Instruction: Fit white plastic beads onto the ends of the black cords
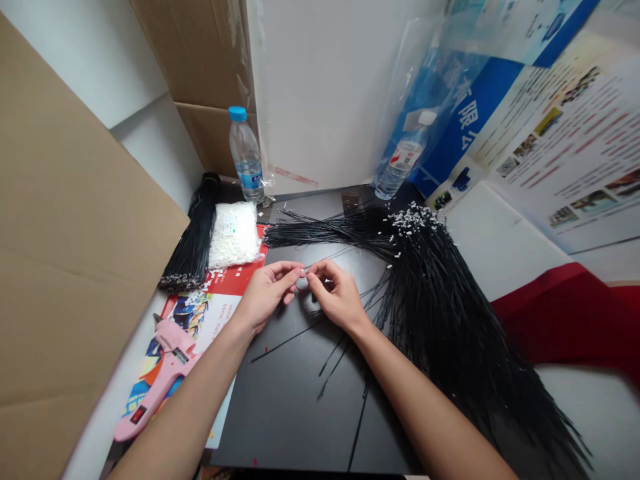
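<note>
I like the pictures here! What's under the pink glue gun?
The pink glue gun lies on a colourful printed booklet. The part of the booklet beneath it is covered, so that bit can't be seen.

left hand (267,293): bare, slender, long fingers | right hand (335,293): bare, slender, long fingers | left forearm (185,407): bare, smooth, narrowing to wrist, runs off lower frame | right forearm (425,413): bare, smooth, narrowing to wrist, runs off lower frame | nails: too small to tell

makeshift workshop corner: cardboard sheets (75,233), black cord bundles (440,320), glue gun (165,353)
</note>
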A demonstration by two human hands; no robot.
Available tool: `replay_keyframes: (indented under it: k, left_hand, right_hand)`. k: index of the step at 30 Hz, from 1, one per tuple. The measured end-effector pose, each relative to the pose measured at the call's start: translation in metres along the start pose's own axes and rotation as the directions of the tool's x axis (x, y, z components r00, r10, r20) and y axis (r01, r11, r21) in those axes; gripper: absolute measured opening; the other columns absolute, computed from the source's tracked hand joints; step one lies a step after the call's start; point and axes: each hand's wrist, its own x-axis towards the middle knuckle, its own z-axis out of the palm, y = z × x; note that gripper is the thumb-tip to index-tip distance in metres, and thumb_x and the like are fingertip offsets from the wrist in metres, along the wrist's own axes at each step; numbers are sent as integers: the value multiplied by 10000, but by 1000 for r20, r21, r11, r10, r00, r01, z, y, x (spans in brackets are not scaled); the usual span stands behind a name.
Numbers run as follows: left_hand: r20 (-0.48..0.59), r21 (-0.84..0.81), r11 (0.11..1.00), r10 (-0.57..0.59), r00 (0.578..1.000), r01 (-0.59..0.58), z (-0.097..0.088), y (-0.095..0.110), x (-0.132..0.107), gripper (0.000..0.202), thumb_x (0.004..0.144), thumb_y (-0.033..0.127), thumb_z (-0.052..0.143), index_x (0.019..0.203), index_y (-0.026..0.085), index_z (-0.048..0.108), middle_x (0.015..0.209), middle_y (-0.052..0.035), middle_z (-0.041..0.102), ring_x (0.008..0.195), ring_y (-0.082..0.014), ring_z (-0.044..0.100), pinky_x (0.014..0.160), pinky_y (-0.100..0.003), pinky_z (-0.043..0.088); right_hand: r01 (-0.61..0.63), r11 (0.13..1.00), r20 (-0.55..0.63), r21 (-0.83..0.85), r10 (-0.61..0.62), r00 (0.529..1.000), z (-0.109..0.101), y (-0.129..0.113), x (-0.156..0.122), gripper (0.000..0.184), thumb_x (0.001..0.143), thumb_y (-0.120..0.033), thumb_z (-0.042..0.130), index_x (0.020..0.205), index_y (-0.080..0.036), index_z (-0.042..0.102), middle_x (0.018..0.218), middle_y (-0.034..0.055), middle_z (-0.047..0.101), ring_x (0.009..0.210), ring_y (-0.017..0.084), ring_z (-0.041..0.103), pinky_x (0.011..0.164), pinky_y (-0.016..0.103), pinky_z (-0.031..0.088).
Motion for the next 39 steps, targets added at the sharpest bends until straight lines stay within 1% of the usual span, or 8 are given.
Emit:
replay_keyframes:
  k: [4,7,11,14,24,28,33,39]
  left_hand:
    - [15,-36,999,-26,1000,26,0,0,0,326,710,336,847,897,118,692,624,25,611,446,-44,472,460,-186,342]
    - [23,-53,998,-27,999,28,2,1,-1,354,697,331,853,930,116,696,636,27,625,459,-52,508,476,-186,386]
    - [33,-39,999,-10,999,12,4,1,-2,358,711,344,842,945,104,717,667,12,643,506,-70,554,528,-208,460]
    - [34,-19,1000,-5,999,5,3,0,-1,341,724,351,833,933,105,723,689,-4,656,534,-83,563,537,-222,483]
    - [15,-73,995,-64,998,65,0,-3,1,271,697,289,852,871,106,754,755,-28,678,592,-70,558,518,-175,449]
    - [19,-91,993,-75,997,76,0,-2,0,263,685,284,865,846,106,758,721,-24,672,574,-66,545,511,-172,436]
    - [31,-71,994,-79,996,81,-1,-1,0,278,688,308,867,850,108,759,718,-22,673,539,-55,523,502,-171,425]
    - [37,-53,996,-64,997,66,-2,-3,0,349,647,368,895,846,114,765,717,-27,675,535,-61,523,498,-177,418]
  right_hand:
    - [11,1000,-15,-4,-12,1000,0,-1,0,166,864,-349,587,830,-188,605,680,5,632,594,118,551,564,236,423]
    - [15,1000,-19,1,-15,1000,1,-1,0,169,854,-351,599,816,-187,604,681,13,646,595,120,562,559,235,428]
    - [16,1000,-17,7,-16,1000,1,2,-1,174,860,-357,611,834,-184,615,706,24,676,597,122,580,562,237,436]
    - [17,1000,-20,19,-17,1000,1,4,-1,181,866,-362,617,841,-182,618,710,28,685,598,124,592,571,239,451]
    - [23,1000,-13,19,-23,1000,-1,4,-1,156,839,-334,631,801,-184,614,724,27,679,625,122,589,591,239,460]
    - [8,1000,13,28,-8,1000,-1,3,-1,142,827,-324,621,797,-186,608,728,20,672,614,113,575,581,232,445]
    - [0,998,25,57,-2,1000,-1,5,-1,150,819,-326,621,796,-178,612,710,14,663,594,104,558,571,227,437]
    - [-15,998,43,69,12,999,0,6,0,165,812,-340,627,781,-179,608,698,16,665,574,98,540,549,218,413]
